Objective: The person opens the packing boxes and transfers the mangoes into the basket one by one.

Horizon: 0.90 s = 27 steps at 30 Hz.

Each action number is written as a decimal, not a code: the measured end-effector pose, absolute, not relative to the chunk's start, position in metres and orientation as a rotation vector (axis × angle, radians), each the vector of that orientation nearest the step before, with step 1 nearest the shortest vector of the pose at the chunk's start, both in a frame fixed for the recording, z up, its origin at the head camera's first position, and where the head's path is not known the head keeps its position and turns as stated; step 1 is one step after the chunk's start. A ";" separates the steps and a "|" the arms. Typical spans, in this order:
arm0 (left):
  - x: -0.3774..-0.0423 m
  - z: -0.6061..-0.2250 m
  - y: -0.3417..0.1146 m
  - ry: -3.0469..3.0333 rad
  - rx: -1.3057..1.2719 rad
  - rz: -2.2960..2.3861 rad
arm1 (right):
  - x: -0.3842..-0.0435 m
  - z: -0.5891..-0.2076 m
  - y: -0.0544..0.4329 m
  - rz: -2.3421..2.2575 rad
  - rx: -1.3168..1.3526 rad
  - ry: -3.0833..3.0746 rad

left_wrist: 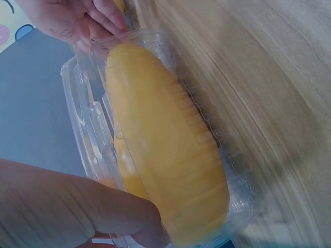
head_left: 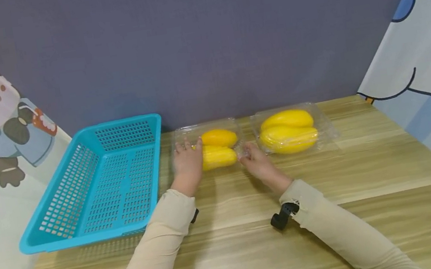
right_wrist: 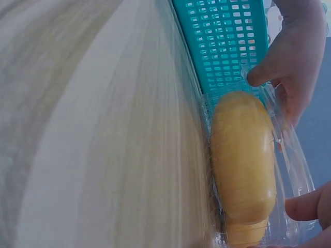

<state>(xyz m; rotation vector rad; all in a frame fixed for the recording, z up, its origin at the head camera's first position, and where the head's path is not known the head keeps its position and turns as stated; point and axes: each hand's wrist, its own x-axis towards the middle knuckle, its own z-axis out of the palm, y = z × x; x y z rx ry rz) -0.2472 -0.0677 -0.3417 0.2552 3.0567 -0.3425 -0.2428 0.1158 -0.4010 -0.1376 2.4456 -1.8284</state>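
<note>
A clear plastic clamshell box (head_left: 205,126) stands on the table near its back edge, with an orange-yellow mango-like fruit (head_left: 219,138) behind a lighter yellow one (head_left: 219,156). My left hand (head_left: 188,162) grips the box's left end, its thumb inside near the fruit in the left wrist view. At the opposite end my right hand (head_left: 258,161) pinches the plastic edge between thumb and fingers. The lid appears raised along the back in the right wrist view, where the left hand (right_wrist: 292,57) shows at the far end. Some left fingers are hidden behind the plastic.
Just right of my right hand lies a second clear box (head_left: 324,125) holding two yellow fruits (head_left: 289,137). A blue-green perforated basket (head_left: 157,162) stands on the left. Behind the wooden table (head_left: 249,250) rises a dark grey panel (head_left: 202,43).
</note>
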 end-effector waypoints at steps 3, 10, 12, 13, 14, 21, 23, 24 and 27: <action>-0.248 -0.344 -0.068 3.068 0.256 -0.336 | -0.242 -0.402 0.115 -1.846 -0.128 2.441; -0.251 -0.345 -0.070 3.095 0.305 -0.376 | -0.242 -0.403 0.115 -1.819 -0.123 2.487; -0.251 -0.344 -0.070 3.093 0.325 -0.409 | -0.243 -0.402 0.114 -1.820 -0.135 2.495; -0.251 -0.344 -0.070 3.091 0.331 -0.422 | -0.243 -0.402 0.114 -1.820 -0.142 2.496; -0.251 -0.343 -0.069 3.088 0.336 -0.429 | -0.243 -0.401 0.114 -1.825 -0.146 2.491; -0.252 -0.340 -0.069 3.053 0.335 -0.405 | -0.242 -0.397 0.114 -1.766 -0.131 2.503; -0.252 -0.340 -0.069 3.050 0.329 -0.397 | -0.242 -0.397 0.114 -1.768 -0.128 2.505; -0.252 -0.340 -0.069 3.051 0.327 -0.395 | -0.242 -0.398 0.114 -1.768 -0.132 2.510; -0.252 -0.340 -0.069 3.050 0.315 -0.380 | -0.243 -0.400 0.113 -1.768 -0.135 2.537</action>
